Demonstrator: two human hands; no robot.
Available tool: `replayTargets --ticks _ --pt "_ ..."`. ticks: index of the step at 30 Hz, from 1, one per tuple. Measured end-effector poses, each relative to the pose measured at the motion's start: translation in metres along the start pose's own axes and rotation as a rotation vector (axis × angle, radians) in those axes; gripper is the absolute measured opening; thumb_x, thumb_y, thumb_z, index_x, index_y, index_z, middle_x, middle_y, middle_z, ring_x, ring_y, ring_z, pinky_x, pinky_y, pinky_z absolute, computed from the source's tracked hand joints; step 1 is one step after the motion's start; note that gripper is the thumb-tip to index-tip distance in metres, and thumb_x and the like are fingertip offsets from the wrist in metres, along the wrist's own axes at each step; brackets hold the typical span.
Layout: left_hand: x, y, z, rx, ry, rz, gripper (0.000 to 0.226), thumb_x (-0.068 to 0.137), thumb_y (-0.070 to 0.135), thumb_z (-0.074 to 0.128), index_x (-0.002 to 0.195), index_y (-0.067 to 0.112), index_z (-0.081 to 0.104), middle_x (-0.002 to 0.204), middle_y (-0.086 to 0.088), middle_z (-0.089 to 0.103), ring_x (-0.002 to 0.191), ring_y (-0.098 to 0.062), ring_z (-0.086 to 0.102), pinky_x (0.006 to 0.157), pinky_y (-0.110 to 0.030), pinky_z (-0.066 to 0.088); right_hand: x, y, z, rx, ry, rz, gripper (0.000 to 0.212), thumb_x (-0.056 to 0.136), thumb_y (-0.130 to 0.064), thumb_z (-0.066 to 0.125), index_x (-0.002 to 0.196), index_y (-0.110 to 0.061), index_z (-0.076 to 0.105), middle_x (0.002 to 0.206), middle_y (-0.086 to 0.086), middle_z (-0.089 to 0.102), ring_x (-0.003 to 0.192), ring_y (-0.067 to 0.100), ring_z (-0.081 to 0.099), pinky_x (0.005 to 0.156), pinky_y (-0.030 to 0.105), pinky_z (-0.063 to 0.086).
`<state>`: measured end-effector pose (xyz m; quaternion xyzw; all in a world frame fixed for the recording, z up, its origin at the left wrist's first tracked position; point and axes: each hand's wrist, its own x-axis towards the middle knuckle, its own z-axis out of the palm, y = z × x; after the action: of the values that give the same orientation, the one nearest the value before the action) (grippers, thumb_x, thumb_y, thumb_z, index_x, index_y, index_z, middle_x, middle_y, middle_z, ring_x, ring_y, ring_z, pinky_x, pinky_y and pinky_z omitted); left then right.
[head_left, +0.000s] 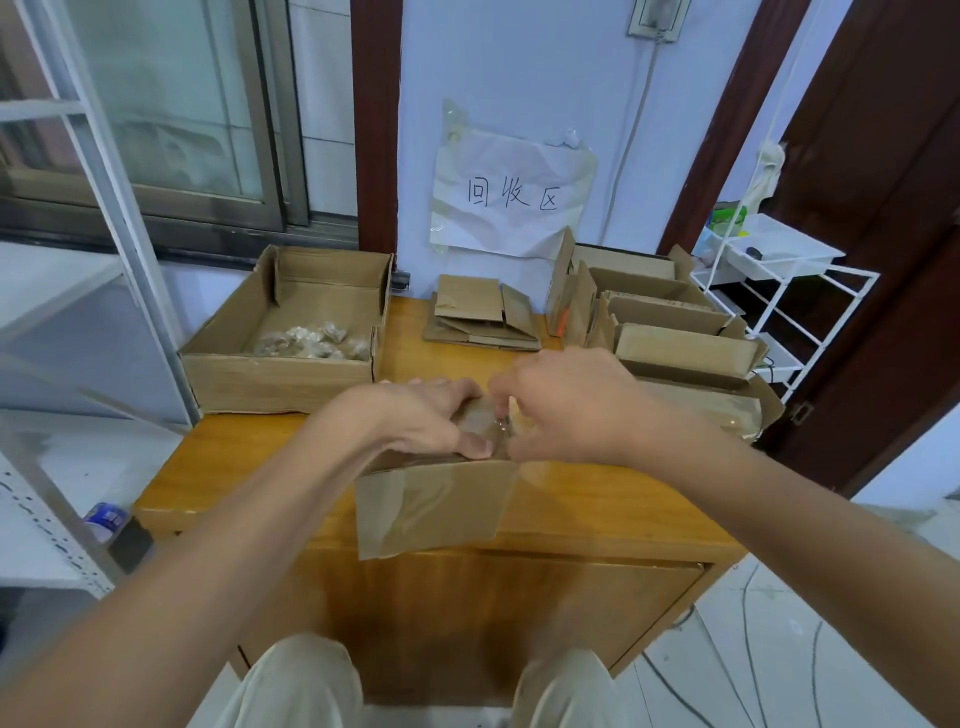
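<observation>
A small cardboard box covered with clear tape sits at the near edge of the wooden cabinet top. My left hand grips the box's top, thumb over its near edge and fingers over the far side. My right hand is at the top right of the box, its fingers pinching the clear tape there. The fingertips of my right hand are mostly hidden behind the hand.
A large open carton holding balled-up tape scraps stands at the back left. Flattened boxes lie at the back middle. Several open boxes stand in a row at the right. A white wire rack is beyond.
</observation>
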<state>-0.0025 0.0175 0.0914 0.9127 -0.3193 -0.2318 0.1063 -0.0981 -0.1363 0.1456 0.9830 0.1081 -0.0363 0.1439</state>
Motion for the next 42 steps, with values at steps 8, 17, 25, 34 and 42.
replayTargets --ticks 8,17,25,34,42 --pt "0.011 -0.015 0.007 -0.096 0.035 0.044 0.088 0.069 0.078 0.061 0.148 0.046 0.037 0.148 0.008 0.055 0.141 -0.025 0.042 0.119 -0.054 0.027 0.006 -0.030 0.002 -0.339 0.096 -0.106 0.015 0.101 -0.023 0.063 0.115 -0.020 0.066 0.111 0.002 0.056 0.070 0.025 0.044 0.048 0.033 0.020" --pt "0.001 -0.023 0.016 -0.119 0.175 0.096 0.101 0.069 0.095 0.054 0.156 0.047 0.033 0.150 0.012 0.053 0.138 -0.022 0.043 0.115 -0.047 0.026 0.014 -0.001 0.021 0.032 0.176 -0.062 0.012 0.090 -0.034 0.058 0.084 -0.027 0.052 0.095 -0.009 0.058 0.079 0.020 0.055 0.059 0.033 0.038" --pt "-0.017 -0.017 0.019 -0.212 0.279 0.168 0.109 0.068 0.079 0.063 0.160 0.025 0.036 0.158 0.008 0.043 0.147 -0.015 0.032 0.104 -0.029 0.017 0.001 0.011 0.053 0.117 0.403 -0.092 0.015 0.099 -0.045 0.057 0.093 -0.034 0.065 0.100 -0.016 0.060 0.069 0.013 0.062 0.053 0.032 0.045" --pt "-0.011 -0.024 0.024 -0.230 0.298 0.201 0.118 0.057 0.090 0.058 0.156 0.029 0.043 0.151 0.008 0.050 0.142 -0.014 0.039 0.113 -0.032 0.022 0.013 0.011 0.060 0.216 0.494 -0.107 0.013 0.089 -0.037 0.057 0.078 -0.032 0.053 0.080 -0.014 0.053 0.061 0.014 0.055 0.050 0.037 0.049" --pt "-0.016 -0.023 0.022 -0.226 0.281 0.202 0.121 0.054 0.090 0.059 0.157 0.029 0.042 0.159 0.008 0.044 0.148 -0.017 0.035 0.123 -0.039 0.023 0.006 0.016 0.076 0.128 0.551 -0.196 0.033 0.103 -0.050 0.043 0.093 -0.030 0.067 0.094 -0.015 0.058 0.054 0.012 0.055 0.043 0.032 0.041"
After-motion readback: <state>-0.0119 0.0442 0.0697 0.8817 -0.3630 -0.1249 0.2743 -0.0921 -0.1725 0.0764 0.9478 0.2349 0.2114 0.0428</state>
